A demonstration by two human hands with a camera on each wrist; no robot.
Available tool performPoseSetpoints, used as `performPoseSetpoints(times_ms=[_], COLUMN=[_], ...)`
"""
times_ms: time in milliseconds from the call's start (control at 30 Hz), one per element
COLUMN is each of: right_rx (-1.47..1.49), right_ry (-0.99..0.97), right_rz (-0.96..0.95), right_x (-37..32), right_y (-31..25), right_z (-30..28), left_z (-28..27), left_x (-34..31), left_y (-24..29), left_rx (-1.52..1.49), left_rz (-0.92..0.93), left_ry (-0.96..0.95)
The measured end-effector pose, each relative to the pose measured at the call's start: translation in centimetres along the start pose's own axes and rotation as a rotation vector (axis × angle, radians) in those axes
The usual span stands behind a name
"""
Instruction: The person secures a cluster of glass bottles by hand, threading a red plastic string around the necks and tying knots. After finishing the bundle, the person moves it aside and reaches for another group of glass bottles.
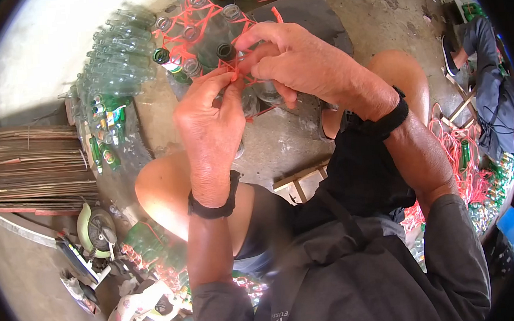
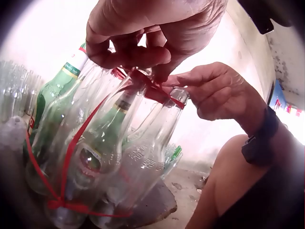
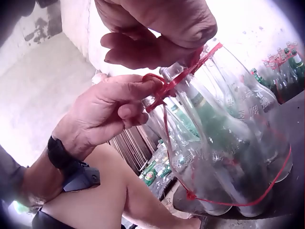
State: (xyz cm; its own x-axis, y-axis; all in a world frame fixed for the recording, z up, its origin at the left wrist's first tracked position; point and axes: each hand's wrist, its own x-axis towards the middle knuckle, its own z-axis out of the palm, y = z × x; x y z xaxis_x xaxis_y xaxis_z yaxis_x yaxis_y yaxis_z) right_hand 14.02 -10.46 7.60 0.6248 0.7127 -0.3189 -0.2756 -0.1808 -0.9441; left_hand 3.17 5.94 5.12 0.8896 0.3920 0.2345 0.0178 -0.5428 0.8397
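Note:
Red plastic strip (image 2: 76, 143) runs around a cluster of upright glass bottles (image 3: 224, 138), low on their bodies and across their necks. The left hand (image 1: 211, 116) pinches the strip between thumb and forefinger at the near side of the bottle necks; the right wrist view shows this left hand (image 3: 107, 107) at the knot. Just right of it, the right hand (image 1: 297, 56) has curled fingers at the strip, close to a green-necked bottle (image 1: 225, 52). In the left wrist view the right hand (image 2: 221, 90) pinches the strip beside a clear bottle neck (image 2: 177, 98).
Stacked clear bottles (image 1: 118, 57) lie along the left wall. Below them are green bottles (image 1: 109, 156) and a pile of thin wooden strips (image 1: 31, 170). At the right, another person's leg (image 1: 487, 79) is near bundled bottles and red strips (image 1: 463, 164). A dark slab (image 1: 325, 21) lies beneath the cluster.

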Motion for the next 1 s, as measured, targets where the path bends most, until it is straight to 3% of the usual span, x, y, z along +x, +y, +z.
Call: performPoseSetpoints(times_ms=[133,233,700,1000], right_rx=[0.056,0.029,-0.227,-0.387], right_ry=[0.004,0.007,0.046,0.043], right_rz=[-0.067,-0.066,-0.113,-0.255], right_x=[-0.2,-0.1,0.2,1.0], right_y=[0.3,0.3,0.6,1.5], right_z=[0.2,0.2,0.3,-0.2], left_z=[-0.5,-0.1,0.1,-0.1], left_x=[0.4,0.2,-0.1,-0.1], left_y=[1.6,0.6,-0.4,-0.8], left_rx=[0.083,0.131,0.001,-0.074], left_rz=[-0.146,-0.034,-0.019,-0.019], left_ry=[-0.069,-0.030,-0.004,-0.020])
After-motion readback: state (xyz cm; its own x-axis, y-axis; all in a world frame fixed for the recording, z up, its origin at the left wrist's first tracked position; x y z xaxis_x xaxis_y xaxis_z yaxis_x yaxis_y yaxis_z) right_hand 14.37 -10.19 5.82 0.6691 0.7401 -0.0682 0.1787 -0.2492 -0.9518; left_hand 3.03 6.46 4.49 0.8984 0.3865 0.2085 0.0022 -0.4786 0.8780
